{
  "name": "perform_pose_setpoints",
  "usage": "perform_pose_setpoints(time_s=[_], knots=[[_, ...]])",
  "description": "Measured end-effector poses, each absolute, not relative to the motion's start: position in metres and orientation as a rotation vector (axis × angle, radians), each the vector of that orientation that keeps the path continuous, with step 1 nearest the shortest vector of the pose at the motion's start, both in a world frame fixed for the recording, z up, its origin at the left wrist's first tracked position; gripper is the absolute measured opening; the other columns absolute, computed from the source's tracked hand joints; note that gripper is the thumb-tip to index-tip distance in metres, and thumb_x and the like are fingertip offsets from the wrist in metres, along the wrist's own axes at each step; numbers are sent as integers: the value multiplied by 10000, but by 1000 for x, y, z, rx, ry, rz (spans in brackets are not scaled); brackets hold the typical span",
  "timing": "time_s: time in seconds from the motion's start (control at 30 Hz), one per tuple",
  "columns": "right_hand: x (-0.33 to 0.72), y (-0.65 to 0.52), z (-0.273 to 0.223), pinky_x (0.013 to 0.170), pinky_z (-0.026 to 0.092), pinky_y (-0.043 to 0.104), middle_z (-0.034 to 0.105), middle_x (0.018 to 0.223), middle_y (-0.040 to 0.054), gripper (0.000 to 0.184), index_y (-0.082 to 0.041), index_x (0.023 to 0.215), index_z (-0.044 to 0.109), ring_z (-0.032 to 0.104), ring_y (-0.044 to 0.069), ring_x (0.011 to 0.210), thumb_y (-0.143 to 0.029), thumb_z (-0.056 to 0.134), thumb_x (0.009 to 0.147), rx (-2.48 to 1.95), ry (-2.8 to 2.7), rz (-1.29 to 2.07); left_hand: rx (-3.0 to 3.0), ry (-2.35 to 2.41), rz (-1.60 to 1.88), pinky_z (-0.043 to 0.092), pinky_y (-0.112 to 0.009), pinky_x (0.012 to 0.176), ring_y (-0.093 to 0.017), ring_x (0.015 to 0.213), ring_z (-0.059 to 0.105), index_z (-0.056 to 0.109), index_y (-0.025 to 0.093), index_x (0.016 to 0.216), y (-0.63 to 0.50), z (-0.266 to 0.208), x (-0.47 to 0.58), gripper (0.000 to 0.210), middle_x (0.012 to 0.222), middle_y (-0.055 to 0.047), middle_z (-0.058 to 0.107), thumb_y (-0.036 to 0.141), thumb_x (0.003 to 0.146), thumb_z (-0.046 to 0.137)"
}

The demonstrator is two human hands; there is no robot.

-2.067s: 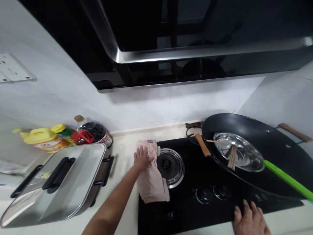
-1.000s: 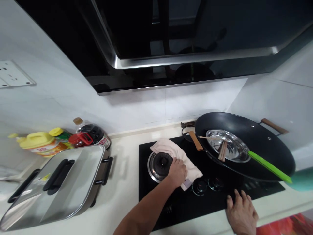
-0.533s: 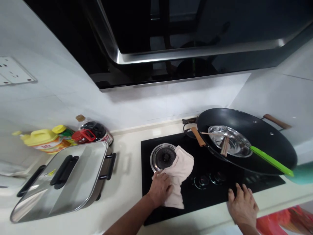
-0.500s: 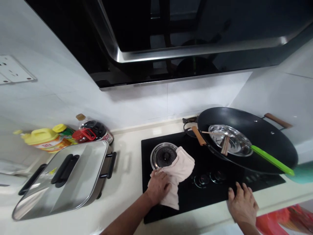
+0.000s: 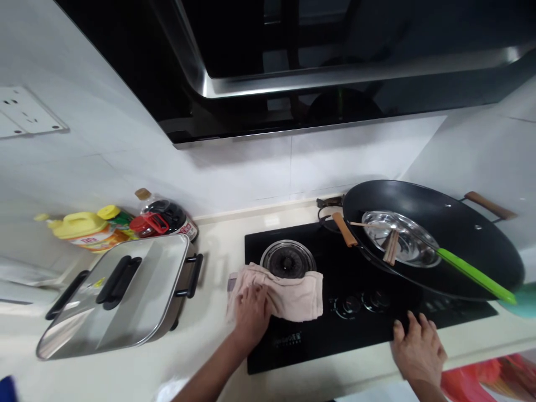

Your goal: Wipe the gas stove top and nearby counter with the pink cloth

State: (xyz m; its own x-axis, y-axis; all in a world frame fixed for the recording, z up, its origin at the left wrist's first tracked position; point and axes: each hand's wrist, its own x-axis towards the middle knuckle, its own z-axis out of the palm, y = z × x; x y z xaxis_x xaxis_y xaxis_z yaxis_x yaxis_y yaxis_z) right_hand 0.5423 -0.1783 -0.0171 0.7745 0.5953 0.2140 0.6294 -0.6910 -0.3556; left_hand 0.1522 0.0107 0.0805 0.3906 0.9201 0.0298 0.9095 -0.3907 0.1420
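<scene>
My left hand [image 5: 252,315] presses down on a pale pink cloth [image 5: 295,296], its fingers bent over the fabric. The cloth lies across the left edge of the black gas stove [image 5: 310,349], just in front of the round burner [image 5: 288,259], and part of it reaches onto the pale countertop. Near the stove's front right edge, my right hand [image 5: 419,349] rests with its fingers spread, partly on the glass and partly on the counter, holding nothing. Two control knobs [image 5: 363,303] are between the hands.
A large wok [image 5: 460,245] with a metal dish [image 5: 412,254], wooden sticks and a green-handled utensil sits at right. To the left is an electric pan [image 5: 167,312] with a glass lid. Bottles [image 5: 90,231] line the wall, and a range hood [image 5: 293,123] hangs overhead.
My left hand has slid the cloth leftward, so it now overlaps the counter and uncovers the burner's right side. The right hand keeps its place. The view has shifted slightly.
</scene>
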Motion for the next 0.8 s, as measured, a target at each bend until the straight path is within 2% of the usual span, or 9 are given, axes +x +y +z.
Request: perform_pose_setpoints(time_s=[0.07,0.13,0.23,0.3,0.4,0.5,0.63,0.7,0.8], knots=[[542,-179,-17,1189,309,672,420,1611,230,726,-132,1518,476,304,405,1542,-597,224,1021,-2554,-939,-118,2408,1848,196,441,-617,1089,-386,1383,506,498,231,1545,-6,64,164,561,1542,-180,541,323,992,508],[542,-179,-16,1189,312,670,426,1604,238,742,-122,1514,481,307,413,1540,-607,219,1018,-2549,-947,-124,2270,2002,215,421,-635,1111,-416,1479,409,434,221,1589,-14,49,178,625,1630,-197,440,421,1002,514],[540,-178,-14,1190,305,682,427,1602,242,752,-115,1511,485,310,420,1538,-613,213,1017,-2554,-928,-102,2185,2100,228,349,-673,1164,-457,1546,298,392,151,1607,-12,33,196,742,1659,-251,371,520,982,544],[539,-178,-12,1189,306,687,424,1607,237,749,-122,1517,480,309,417,1540,-614,214,1018,-2560,-913,-83,2245,2051,220,292,-677,1206,-457,1568,255,350,122,1625,-3,30,198,814,1672,-261,341,515,954,589],[538,-178,-12,1186,315,687,425,1609,228,735,-137,1524,473,310,410,1542,-611,226,1020,-2557,-908,-92,2333,1882,67,258,-619,1253,-393,1604,201,284,150,1655,22,38,183,836,1714,-205,280,446,940,601],[538,-179,-14,1184,322,686,432,1606,224,713,-146,1524,472,323,408,1537,-598,246,1020,-2544,-917,-123,2351,1683,-232,235,-602,1264,-330,1624,156,240,253,1673,63,55,157,820,1748,-119,214,404,941,578],[539,-178,-17,1167,339,691,442,1595,230,696,-148,1514,478,325,415,1533,-585,257,1019,-2543,-954,-138,2377,1595,-351,247,-700,1205,-382,1608,186,409,412,1591,128,80,141,784,1746,-78,251,378,854,674],[539,-178,-18,1162,345,687,456,1579,236,696,-145,1505,485,328,417,1530,-583,255,1016,-2538,-962,-152,2418,1555,-355,257,-725,1178,-410,1592,213,501,434,1529,153,90,147,725,1730,-93,294,327,835,680],[540,-177,-20,1162,349,672,469,1566,231,691,-153,1501,488,336,413,1526,-581,259,1009,-2533,-951,-178,2498,1466,-316,294,-705,1160,-387,1553,304,570,428,1474,180,98,173,633,1684,-100,382,205,881,573]])
